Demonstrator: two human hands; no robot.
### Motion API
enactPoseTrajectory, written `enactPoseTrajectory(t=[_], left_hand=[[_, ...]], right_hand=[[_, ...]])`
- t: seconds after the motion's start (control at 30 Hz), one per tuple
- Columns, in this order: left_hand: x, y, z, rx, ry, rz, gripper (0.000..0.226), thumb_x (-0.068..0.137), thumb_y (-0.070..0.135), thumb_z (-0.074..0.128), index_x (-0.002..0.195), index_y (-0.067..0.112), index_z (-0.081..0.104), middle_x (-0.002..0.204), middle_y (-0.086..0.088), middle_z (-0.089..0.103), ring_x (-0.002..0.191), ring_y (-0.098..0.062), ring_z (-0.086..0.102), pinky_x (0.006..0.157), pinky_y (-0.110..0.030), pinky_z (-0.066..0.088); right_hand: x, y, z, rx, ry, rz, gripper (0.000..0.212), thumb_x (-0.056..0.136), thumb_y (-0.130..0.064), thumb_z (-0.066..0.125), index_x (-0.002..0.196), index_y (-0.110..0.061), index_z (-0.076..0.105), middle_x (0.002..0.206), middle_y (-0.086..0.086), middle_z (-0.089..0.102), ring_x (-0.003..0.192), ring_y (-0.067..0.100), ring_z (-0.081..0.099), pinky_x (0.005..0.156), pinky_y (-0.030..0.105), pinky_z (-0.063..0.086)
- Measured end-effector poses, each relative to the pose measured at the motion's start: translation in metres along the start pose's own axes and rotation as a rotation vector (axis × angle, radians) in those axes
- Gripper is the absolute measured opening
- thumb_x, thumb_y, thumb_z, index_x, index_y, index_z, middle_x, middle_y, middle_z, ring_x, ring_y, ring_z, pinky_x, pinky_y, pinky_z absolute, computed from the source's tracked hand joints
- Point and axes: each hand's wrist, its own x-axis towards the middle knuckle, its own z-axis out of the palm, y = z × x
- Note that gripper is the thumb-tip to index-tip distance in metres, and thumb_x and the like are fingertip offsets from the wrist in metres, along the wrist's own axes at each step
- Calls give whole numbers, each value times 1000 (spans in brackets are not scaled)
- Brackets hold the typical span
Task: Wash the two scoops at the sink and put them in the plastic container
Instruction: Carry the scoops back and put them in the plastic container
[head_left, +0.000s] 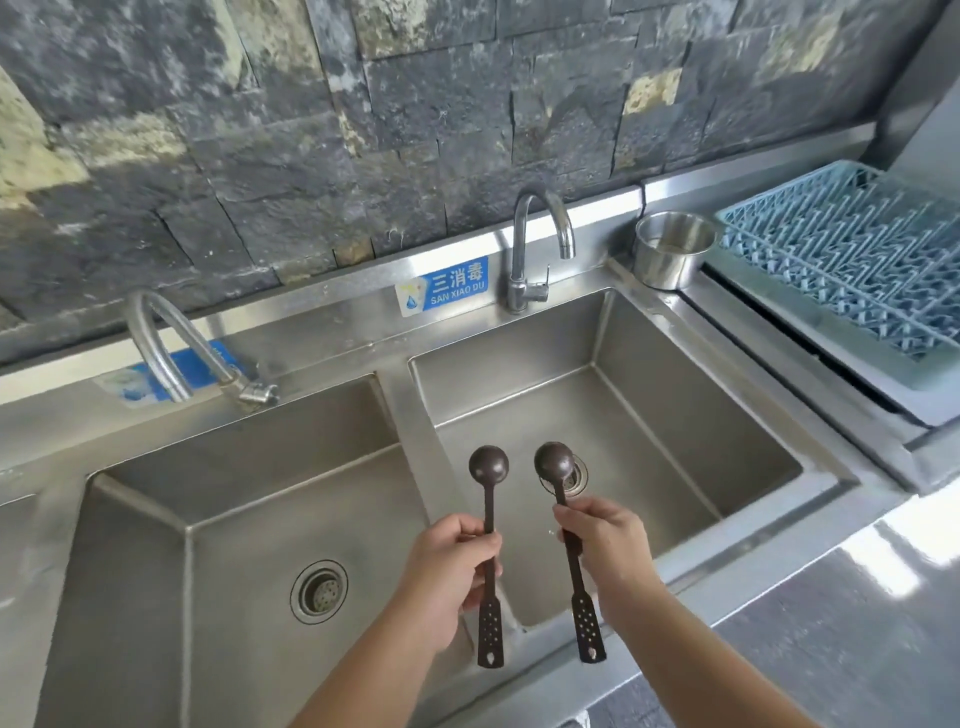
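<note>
The person stands at the double sink, each hand pinching one dark scoop mid-handle, bowls pointing away: left hand (451, 566) with fingers closed on the left scoop (489, 525) over the divider, right hand (605, 551) clamped on the right scoop (563, 525) above the right basin (701, 415) and its drain. No water runs from the far tap (540, 244). Wet, thin handles could slip from such light pinches, I'd guess, and clatter into the basin. The blue plastic container (852, 260) sits far right.

Steel pot (674, 248) beside blue rack (852, 260)
</note>
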Motion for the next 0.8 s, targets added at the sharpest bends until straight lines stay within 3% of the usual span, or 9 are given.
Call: enactPoseTrajectory(t=[0.17, 0.3, 0.5, 0.6, 0.8], left_hand=[[-33, -23, -28, 104, -225, 26, 8, 84, 11, 68, 78, 15, 64, 64, -3, 68, 59, -17, 66, 48, -24, 46], [-62, -42, -27, 208, -400, 42, 8, 84, 9, 67, 81, 14, 62, 64, -4, 67, 60, -18, 64, 47, -23, 44], [-124, -69, 3, 423, -681, 101, 15, 85, 6, 67, 77, 14, 59, 56, 4, 63, 50, -12, 61, 43, -23, 45], [-154, -85, 20, 533, -799, 146, 15, 85, 7, 68, 78, 14, 57, 59, -1, 63, 52, -14, 61, 45, -23, 41], [-233, -137, 57, 714, -1031, 181, 15, 86, 8, 68, 78, 14, 57, 61, -2, 63, 57, -17, 63, 48, -26, 45]], right_hand=[[-74, 18, 5, 74, 148, -35, 16, 81, -5, 72, 66, -10, 72, 53, 3, 62, 42, 7, 51, 41, 17, 37], [-136, 45, -3, 178, 284, -31, 12, 81, -1, 70, 70, -4, 70, 53, 5, 60, 38, 6, 49, 36, 14, 36], [-230, 88, -39, 305, 526, -30, 18, 80, -6, 73, 64, -12, 67, 50, 1, 60, 40, 8, 46, 39, 17, 33], [-272, 109, -57, 336, 657, -44, 16, 79, -10, 75, 63, -12, 72, 54, 1, 63, 44, 9, 49, 45, 21, 36], [-375, 161, -92, 502, 903, -94, 16, 78, -7, 76, 64, -12, 71, 47, -9, 56, 41, 3, 47, 42, 17, 38]])
